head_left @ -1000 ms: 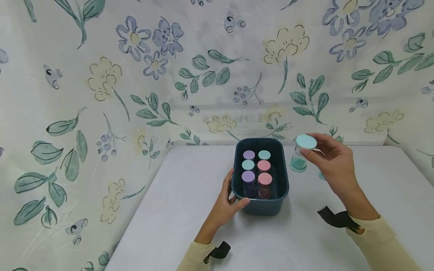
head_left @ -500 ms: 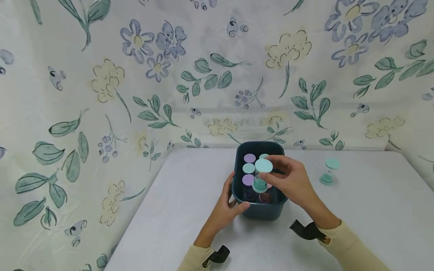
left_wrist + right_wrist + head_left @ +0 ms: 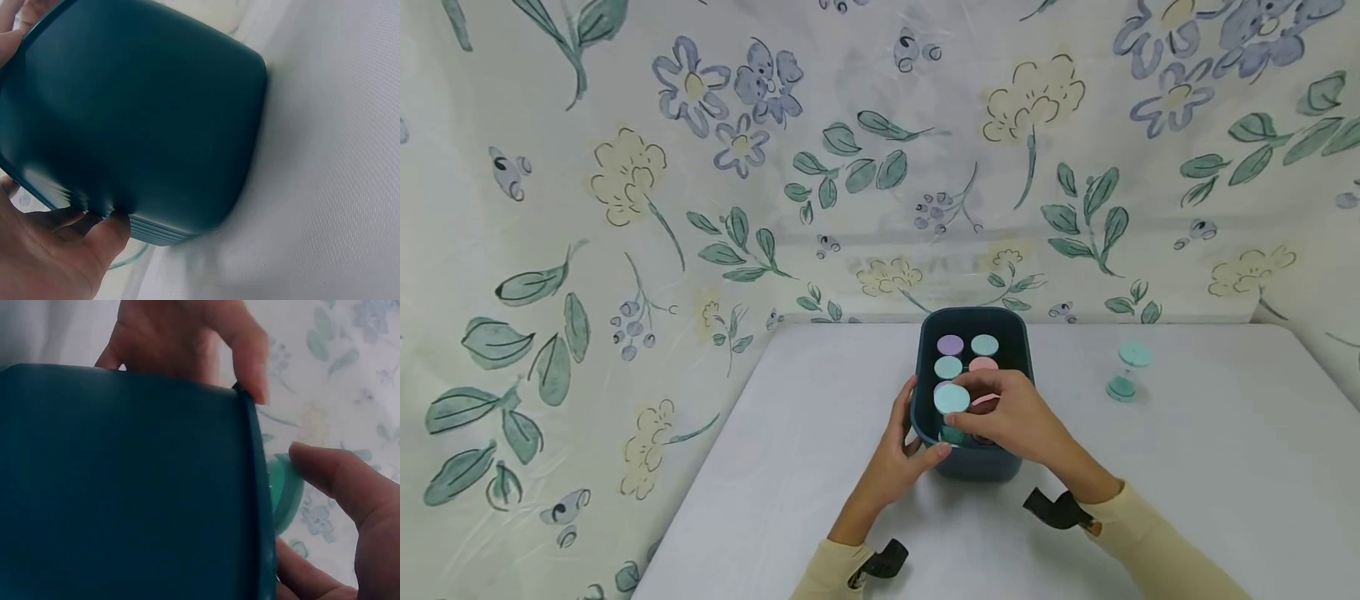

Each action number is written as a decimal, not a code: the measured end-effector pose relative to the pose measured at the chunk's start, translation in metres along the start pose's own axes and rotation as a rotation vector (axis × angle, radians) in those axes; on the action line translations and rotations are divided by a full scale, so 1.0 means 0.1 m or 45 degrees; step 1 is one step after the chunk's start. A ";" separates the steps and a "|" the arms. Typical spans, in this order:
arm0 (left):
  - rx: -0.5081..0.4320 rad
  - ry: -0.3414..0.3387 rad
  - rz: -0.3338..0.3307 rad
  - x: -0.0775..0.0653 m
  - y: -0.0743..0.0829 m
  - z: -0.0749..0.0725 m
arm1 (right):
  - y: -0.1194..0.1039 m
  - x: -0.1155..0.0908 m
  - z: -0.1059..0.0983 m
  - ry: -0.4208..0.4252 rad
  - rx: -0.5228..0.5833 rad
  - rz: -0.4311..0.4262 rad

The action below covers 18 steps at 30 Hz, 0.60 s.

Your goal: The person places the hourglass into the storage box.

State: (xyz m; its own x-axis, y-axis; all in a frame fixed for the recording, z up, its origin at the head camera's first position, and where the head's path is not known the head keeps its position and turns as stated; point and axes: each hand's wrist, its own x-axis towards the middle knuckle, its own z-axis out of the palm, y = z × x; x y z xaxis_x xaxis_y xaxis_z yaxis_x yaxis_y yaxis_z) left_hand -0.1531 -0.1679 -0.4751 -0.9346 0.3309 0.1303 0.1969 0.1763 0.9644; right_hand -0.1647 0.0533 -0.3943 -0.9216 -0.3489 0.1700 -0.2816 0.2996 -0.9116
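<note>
A dark teal plastic bin (image 3: 977,462) stands on the table, holding several sand timers with purple, mint and pink caps. My left hand (image 3: 895,467) grips its near left corner, thumb over the rim; the left wrist view has the fingers (image 3: 106,237) against its ridged side. Between thumb and fingers, my right hand (image 3: 1011,417) pinches a mint-capped sand timer (image 3: 952,398) at the bin's near left part, partly below the rim. Its mint cap (image 3: 289,494) shows past the rim in the right wrist view. My right hand hides some near timers.
Another mint sand timer (image 3: 1129,371) stands upright on the white table (image 3: 1195,450), to the right of the bin. A floral cloth (image 3: 850,167) hangs behind and along the left side of the table.
My right hand has brought the mint sand timer from the right of the bin leftward over it and lowered it toward the near left. My left hand has kept its hold on the bin.
</note>
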 end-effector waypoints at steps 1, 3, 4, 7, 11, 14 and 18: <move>0.002 -0.001 0.002 0.00 0.00 0.00 | 0.01 0.01 0.00 -0.007 -0.020 0.000; 0.003 0.000 0.003 0.01 -0.01 0.00 | 0.03 0.03 0.00 -0.029 -0.048 0.007; 0.002 0.001 -0.001 0.01 -0.01 0.00 | 0.04 0.04 0.00 -0.043 -0.054 0.012; 0.000 0.006 -0.012 0.01 -0.01 0.00 | 0.05 0.06 0.00 -0.094 -0.082 0.023; 0.005 0.012 -0.010 0.00 -0.01 0.00 | 0.04 0.10 0.00 -0.176 -0.168 0.004; 0.008 0.013 -0.009 0.00 -0.01 0.00 | 0.04 0.12 0.00 -0.238 -0.221 -0.004; -0.002 0.012 -0.014 0.00 -0.01 0.00 | 0.05 0.16 0.00 -0.304 -0.257 -0.014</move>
State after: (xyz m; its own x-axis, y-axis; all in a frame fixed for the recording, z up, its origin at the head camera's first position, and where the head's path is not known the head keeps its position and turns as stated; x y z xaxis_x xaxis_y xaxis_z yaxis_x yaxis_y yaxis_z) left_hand -0.1532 -0.1679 -0.4760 -0.9395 0.3201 0.1215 0.1858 0.1785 0.9662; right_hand -0.1805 0.0493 -0.3957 -0.8364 -0.5443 0.0647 -0.3603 0.4569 -0.8133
